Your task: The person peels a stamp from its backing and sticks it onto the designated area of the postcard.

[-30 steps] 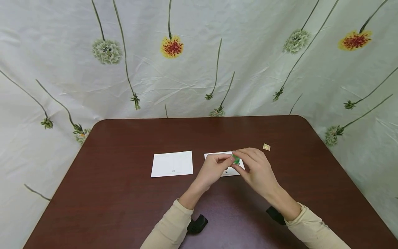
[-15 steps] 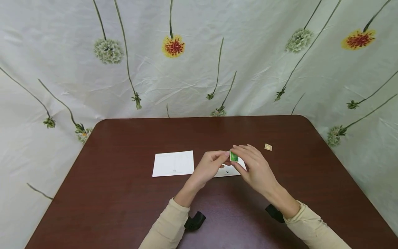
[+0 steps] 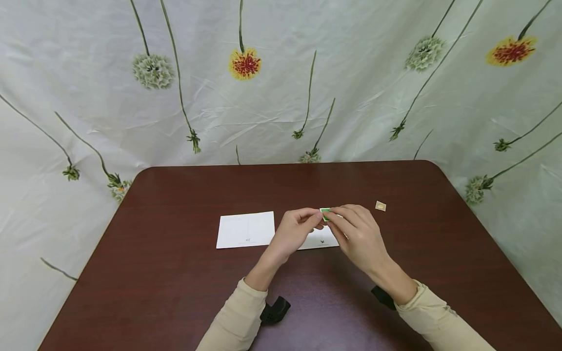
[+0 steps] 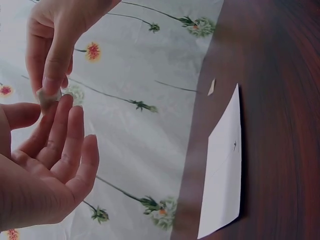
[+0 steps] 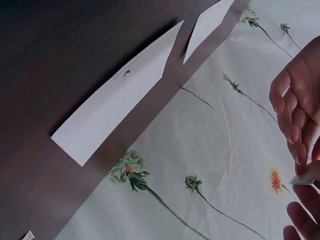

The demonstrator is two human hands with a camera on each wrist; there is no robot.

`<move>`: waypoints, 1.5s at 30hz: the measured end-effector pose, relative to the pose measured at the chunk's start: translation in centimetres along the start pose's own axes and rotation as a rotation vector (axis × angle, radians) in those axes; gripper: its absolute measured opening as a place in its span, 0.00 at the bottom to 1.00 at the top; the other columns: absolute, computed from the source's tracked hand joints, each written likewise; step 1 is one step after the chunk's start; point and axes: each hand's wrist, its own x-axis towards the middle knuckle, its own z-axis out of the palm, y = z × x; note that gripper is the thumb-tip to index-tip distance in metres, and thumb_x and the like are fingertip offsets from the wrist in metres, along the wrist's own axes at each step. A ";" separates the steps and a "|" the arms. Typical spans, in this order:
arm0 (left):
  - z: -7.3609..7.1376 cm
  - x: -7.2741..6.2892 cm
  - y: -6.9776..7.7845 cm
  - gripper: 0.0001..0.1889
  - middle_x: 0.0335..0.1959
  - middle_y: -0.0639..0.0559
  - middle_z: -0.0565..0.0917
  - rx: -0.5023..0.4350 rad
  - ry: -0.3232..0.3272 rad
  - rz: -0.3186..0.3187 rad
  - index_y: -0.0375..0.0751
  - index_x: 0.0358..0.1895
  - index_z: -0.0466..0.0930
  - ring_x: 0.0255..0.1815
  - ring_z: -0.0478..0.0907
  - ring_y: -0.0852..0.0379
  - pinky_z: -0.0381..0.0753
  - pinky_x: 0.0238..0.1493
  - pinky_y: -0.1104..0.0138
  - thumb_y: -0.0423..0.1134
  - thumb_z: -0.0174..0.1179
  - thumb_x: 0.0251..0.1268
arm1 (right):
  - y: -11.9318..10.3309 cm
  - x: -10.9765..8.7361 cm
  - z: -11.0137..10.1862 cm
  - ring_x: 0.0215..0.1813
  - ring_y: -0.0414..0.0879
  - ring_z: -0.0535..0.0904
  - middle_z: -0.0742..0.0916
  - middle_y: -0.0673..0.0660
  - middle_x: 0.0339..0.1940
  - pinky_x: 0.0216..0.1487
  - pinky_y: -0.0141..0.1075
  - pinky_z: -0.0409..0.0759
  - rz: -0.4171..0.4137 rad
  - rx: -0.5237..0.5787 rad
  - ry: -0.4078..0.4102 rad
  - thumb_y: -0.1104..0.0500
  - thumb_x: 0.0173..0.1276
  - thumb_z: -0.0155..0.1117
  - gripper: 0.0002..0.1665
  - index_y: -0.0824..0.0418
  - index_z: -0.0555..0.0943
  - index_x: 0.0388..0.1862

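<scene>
A small green stamp (image 3: 325, 213) with a white border is held up in front of me, between both hands. My left hand (image 3: 291, 235) pinches its left side with thumb and forefinger. From the other side, my right hand (image 3: 361, 236) pinches it with thumb and fingertips, covering part of the green face. Its pale back (image 4: 46, 96) shows in the left wrist view, with the left hand's other fingers fanned loosely below. Beneath the hands lies a white postcard (image 3: 319, 240), partly hidden by them.
A second white postcard (image 3: 245, 230) lies to the left on the dark brown table (image 3: 175, 273). Right of my hands is a small beige stamp (image 3: 380, 206). Behind the table's far edge hangs a white flowered cloth (image 3: 272, 107).
The stamp has shifted slightly left and away from me with both hands. The right fingers have closed in over its face, which showed more fully half a second ago.
</scene>
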 end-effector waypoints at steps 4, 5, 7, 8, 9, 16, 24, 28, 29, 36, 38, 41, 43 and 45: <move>-0.1 0.0 0.1 0.15 0.39 0.43 0.85 -0.009 0.029 0.018 0.32 0.48 0.81 0.44 0.80 0.44 0.76 0.47 0.59 0.41 0.53 0.73 | -0.2 0.2 0.1 0.38 0.54 0.80 0.87 0.57 0.36 0.42 0.45 0.75 0.062 0.016 0.040 0.59 0.73 0.56 0.14 0.66 0.86 0.39; -0.1 0.0 0.1 0.14 0.40 0.44 0.85 -0.015 0.039 0.020 0.32 0.48 0.81 0.44 0.81 0.45 0.76 0.48 0.58 0.41 0.53 0.72 | -0.3 0.3 0.2 0.37 0.53 0.80 0.87 0.56 0.34 0.41 0.45 0.75 0.085 0.026 0.051 0.61 0.71 0.58 0.11 0.66 0.86 0.38; -0.1 -0.1 0.2 0.14 0.41 0.44 0.85 -0.026 0.053 0.026 0.33 0.49 0.80 0.44 0.81 0.48 0.76 0.49 0.57 0.40 0.54 0.72 | -0.5 0.4 0.2 0.34 0.52 0.79 0.87 0.56 0.32 0.37 0.41 0.75 0.142 0.055 0.073 0.65 0.65 0.63 0.06 0.65 0.86 0.38; -0.1 -0.1 0.2 0.13 0.41 0.44 0.84 -0.029 0.060 0.027 0.34 0.49 0.79 0.44 0.81 0.50 0.76 0.49 0.57 0.40 0.54 0.72 | -0.6 0.5 0.3 0.32 0.51 0.78 0.87 0.55 0.31 0.34 0.39 0.74 0.173 0.075 0.084 0.68 0.61 0.66 0.07 0.65 0.86 0.38; -0.2 -0.1 0.2 0.13 0.41 0.44 0.84 -0.032 0.066 0.031 0.34 0.50 0.78 0.44 0.81 0.51 0.76 0.49 0.57 0.40 0.54 0.72 | -0.7 0.6 0.3 0.30 0.49 0.77 0.87 0.55 0.30 0.31 0.36 0.72 0.208 0.097 0.095 0.71 0.57 0.67 0.09 0.65 0.86 0.37; -0.1 -0.2 0.6 0.15 0.46 0.45 0.82 -0.060 0.095 0.100 0.36 0.53 0.79 0.47 0.80 0.50 0.77 0.49 0.59 0.39 0.57 0.70 | -1.6 1.3 0.5 0.28 0.43 0.79 0.88 0.57 0.34 0.31 0.24 0.71 0.453 0.339 0.110 0.76 0.56 0.68 0.11 0.68 0.85 0.38; -0.1 -0.3 0.9 0.09 0.37 0.47 0.84 -0.072 0.217 0.151 0.31 0.41 0.83 0.41 0.80 0.54 0.77 0.45 0.62 0.35 0.61 0.65 | -2.3 1.9 0.6 0.32 0.44 0.83 0.88 0.55 0.34 0.36 0.26 0.75 0.522 0.408 0.107 0.73 0.60 0.66 0.08 0.67 0.86 0.38; -0.1 -0.4 1.3 0.08 0.33 0.48 0.82 -0.104 0.232 0.174 0.29 0.40 0.81 0.36 0.81 0.51 0.78 0.42 0.62 0.33 0.61 0.65 | -2.6 2.2 0.8 0.34 0.45 0.82 0.88 0.54 0.34 0.38 0.28 0.76 0.539 0.417 0.098 0.71 0.61 0.66 0.07 0.66 0.86 0.37; -0.1 -0.4 1.4 0.08 0.32 0.47 0.82 -0.108 0.236 0.181 0.29 0.40 0.80 0.34 0.81 0.51 0.78 0.41 0.62 0.33 0.61 0.65 | -2.7 2.3 0.9 0.34 0.45 0.82 0.88 0.54 0.34 0.39 0.28 0.76 0.545 0.423 0.093 0.71 0.62 0.65 0.06 0.66 0.86 0.37; -0.4 -0.6 1.8 0.06 0.28 0.46 0.82 -0.109 0.262 0.207 0.28 0.40 0.80 0.26 0.78 0.59 0.78 0.33 0.68 0.29 0.61 0.64 | -3.0 2.5 1.0 0.35 0.43 0.81 0.87 0.53 0.34 0.40 0.29 0.76 0.581 0.457 0.060 0.70 0.65 0.62 0.06 0.66 0.85 0.38; -0.5 -0.6 1.8 0.06 0.28 0.47 0.82 -0.104 0.265 0.207 0.28 0.40 0.80 0.25 0.77 0.60 0.78 0.33 0.68 0.29 0.61 0.64 | -3.1 2.6 1.0 0.36 0.43 0.81 0.87 0.52 0.34 0.41 0.31 0.77 0.593 0.466 0.049 0.70 0.66 0.61 0.07 0.65 0.85 0.39; -0.6 -0.6 1.8 0.06 0.27 0.48 0.82 -0.101 0.272 0.211 0.27 0.40 0.80 0.24 0.76 0.60 0.78 0.32 0.69 0.29 0.61 0.63 | -3.1 2.6 1.0 0.37 0.43 0.82 0.87 0.52 0.34 0.41 0.36 0.79 0.616 0.482 0.032 0.69 0.67 0.61 0.07 0.65 0.85 0.39; -0.6 -0.6 1.7 0.06 0.27 0.48 0.82 -0.092 0.275 0.222 0.27 0.40 0.80 0.23 0.76 0.60 0.78 0.31 0.69 0.29 0.62 0.63 | -3.1 2.7 1.0 0.37 0.44 0.82 0.87 0.52 0.34 0.41 0.38 0.79 0.635 0.490 0.023 0.68 0.67 0.61 0.06 0.65 0.85 0.39; -0.6 -0.5 1.7 0.07 0.27 0.48 0.82 -0.074 0.281 0.236 0.27 0.40 0.80 0.23 0.76 0.61 0.77 0.29 0.70 0.29 0.62 0.62 | -3.1 2.7 1.0 0.37 0.44 0.82 0.87 0.52 0.33 0.41 0.37 0.80 0.656 0.494 0.018 0.68 0.67 0.61 0.06 0.65 0.85 0.38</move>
